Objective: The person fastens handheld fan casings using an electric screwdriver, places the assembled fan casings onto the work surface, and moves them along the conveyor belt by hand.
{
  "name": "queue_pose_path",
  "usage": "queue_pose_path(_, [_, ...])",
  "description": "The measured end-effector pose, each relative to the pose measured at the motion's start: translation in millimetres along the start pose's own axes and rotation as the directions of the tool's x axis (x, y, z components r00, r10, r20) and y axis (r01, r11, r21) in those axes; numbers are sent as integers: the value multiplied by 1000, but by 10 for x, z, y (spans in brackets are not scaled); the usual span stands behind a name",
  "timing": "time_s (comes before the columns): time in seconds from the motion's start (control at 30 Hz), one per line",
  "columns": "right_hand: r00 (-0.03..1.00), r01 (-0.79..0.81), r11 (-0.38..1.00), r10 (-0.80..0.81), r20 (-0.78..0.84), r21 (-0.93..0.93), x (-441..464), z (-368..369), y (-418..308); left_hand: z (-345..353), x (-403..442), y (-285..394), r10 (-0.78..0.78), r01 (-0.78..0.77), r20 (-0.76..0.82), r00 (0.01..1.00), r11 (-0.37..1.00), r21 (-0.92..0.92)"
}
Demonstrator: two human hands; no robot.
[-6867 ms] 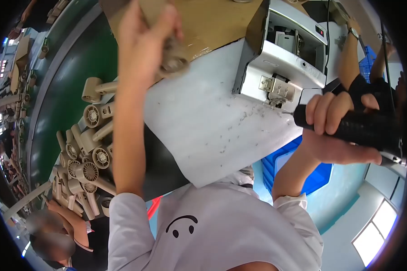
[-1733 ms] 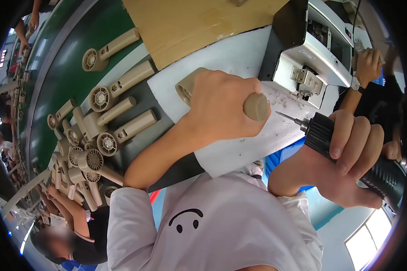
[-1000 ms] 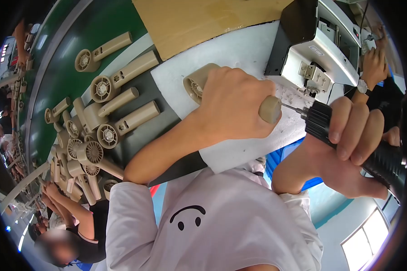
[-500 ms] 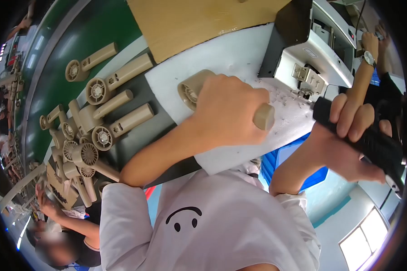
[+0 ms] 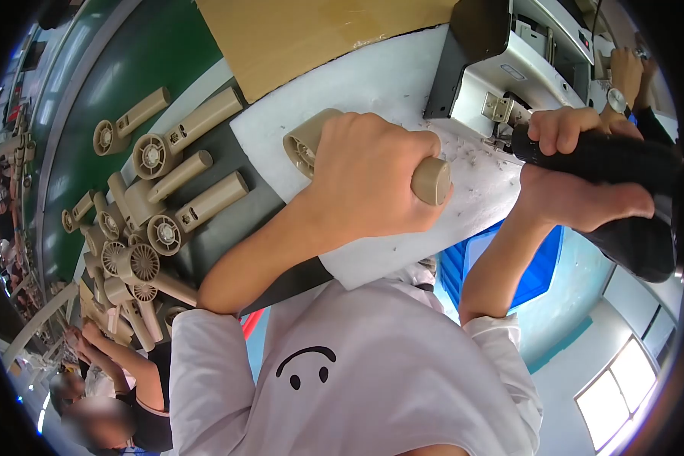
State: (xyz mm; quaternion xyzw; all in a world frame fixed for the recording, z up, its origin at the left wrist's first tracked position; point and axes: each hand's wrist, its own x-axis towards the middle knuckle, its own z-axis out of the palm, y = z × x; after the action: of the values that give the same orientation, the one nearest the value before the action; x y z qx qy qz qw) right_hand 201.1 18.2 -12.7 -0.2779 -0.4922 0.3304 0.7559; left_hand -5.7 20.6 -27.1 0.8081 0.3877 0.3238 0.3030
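Observation:
My left hand (image 5: 368, 171) is wrapped round the handle of a beige handheld fan (image 5: 432, 182). The fan's round head (image 5: 302, 144) shows beyond my knuckles, and the handle's end sticks out by my thumb. Most of the handle is hidden by my fingers. A black electric screwdriver (image 5: 638, 161) lies in the grip of my right hand (image 5: 566, 171), nearly level. Its front end points left, close to the outlet of a silver screw feeder (image 5: 475, 99); I cannot tell whether the bit touches it.
Several beige fans (image 5: 152, 156) lie piled on the left, beside a green conveyor (image 5: 163, 49). Small dark bits, apparently screws, lie on the white foam sheet (image 5: 372, 262). Cardboard (image 5: 311, 38) is at the back, a blue bin (image 5: 536, 277) below right. Other people work at both sides.
My right hand has swung the screwdriver from a downward slant to nearly level, and its front end is higher. My left hand keeps its hold on the fan. The whole view has shifted slightly.

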Motion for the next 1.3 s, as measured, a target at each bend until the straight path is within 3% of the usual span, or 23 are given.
queue_pose_path(0.07, [988,-155,982,154,23,112,32,-45,-27,20,6,-2,14,-14,-12,1000,1000,-12])
queue_pose_path(0.1, [986,-163,983,162,26,78,25,-37,-62,29,7,-4,24,-27,-64,998,998,-48])
queue_pose_path(0.17, [993,-122,983,119,25,137,-114,106,-284,22,4,-7,25,-34,-117,993,996,-81])
queue_pose_path(0.3, [997,-66,949,48,68,309,-218,368,-518,14,-9,15,36,-36,-77,996,999,8])
queue_pose_path(0.43, [997,-71,929,59,43,363,-234,463,-496,22,2,10,18,-20,-87,996,999,-28])
queue_pose_path(1.17, [997,-69,923,54,51,380,-261,537,-467,8,-1,23,-4,1,-52,999,999,-49])
queue_pose_path(1.3, [990,-116,916,75,120,385,-251,535,-440,8,-2,27,-17,14,-44,999,998,-66])
